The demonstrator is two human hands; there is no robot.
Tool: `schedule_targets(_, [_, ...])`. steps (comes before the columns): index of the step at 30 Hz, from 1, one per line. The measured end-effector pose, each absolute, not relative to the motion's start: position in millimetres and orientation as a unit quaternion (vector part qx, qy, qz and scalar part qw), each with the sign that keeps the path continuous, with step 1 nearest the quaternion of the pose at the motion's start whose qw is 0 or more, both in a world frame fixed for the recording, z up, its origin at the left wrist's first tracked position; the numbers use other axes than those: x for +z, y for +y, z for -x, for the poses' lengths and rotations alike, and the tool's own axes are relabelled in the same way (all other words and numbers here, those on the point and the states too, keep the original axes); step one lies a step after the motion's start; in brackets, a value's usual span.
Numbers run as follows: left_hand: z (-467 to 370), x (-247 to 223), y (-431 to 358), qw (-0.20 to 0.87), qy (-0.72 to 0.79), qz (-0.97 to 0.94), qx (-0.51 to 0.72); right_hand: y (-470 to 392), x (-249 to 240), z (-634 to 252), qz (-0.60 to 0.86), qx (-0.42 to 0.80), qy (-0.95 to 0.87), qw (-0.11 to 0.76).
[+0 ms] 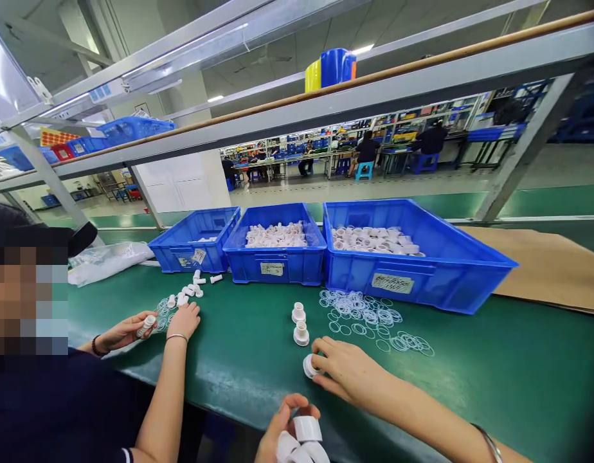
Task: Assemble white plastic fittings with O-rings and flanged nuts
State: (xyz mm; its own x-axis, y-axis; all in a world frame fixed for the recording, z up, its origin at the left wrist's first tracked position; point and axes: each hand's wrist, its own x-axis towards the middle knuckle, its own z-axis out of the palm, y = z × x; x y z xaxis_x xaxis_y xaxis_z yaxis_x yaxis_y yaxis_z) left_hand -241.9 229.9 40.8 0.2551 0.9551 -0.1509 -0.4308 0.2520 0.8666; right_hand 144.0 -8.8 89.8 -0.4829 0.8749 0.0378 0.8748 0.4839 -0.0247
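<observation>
My left hand, at the lower edge of the view, is closed round several smooth white plastic collars. Over the green tabletop, my right hand has its fingers on a white flanged fitting, partly covered by the fingertips. Just beyond it, two similar white fittings stand upright in a line. Thin clear rings lie in a loose spread beyond my right hand.
Three blue bins with white parts line the back of the green table. At left, a co-worker's hands handle small white pieces. Brown cardboard lies at right. A metal shelf frame crosses above the table.
</observation>
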Motion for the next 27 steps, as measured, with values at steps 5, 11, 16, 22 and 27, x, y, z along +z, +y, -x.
schedule_targets(5, [245,39,244,0.682,0.367,-0.396,0.495,-13,90,-157,0.526,0.008,-0.850,0.018])
schedule_targets(11, [234,35,221,0.701,0.278,-0.370,0.543,-18,82,-159,0.549,0.036,-0.833,0.058])
schedule_targets(16, [221,36,197,0.737,0.176,-0.322,0.568,-18,89,-164,0.543,0.041,-0.835,0.077])
schedule_targets(22, [220,52,189,0.799,0.080,-0.303,0.514,-22,92,-159,0.563,0.051,-0.821,0.082])
schedule_targets(27, [223,79,196,0.861,0.005,-0.322,0.393,-22,72,-160,0.555,0.058,-0.828,0.046])
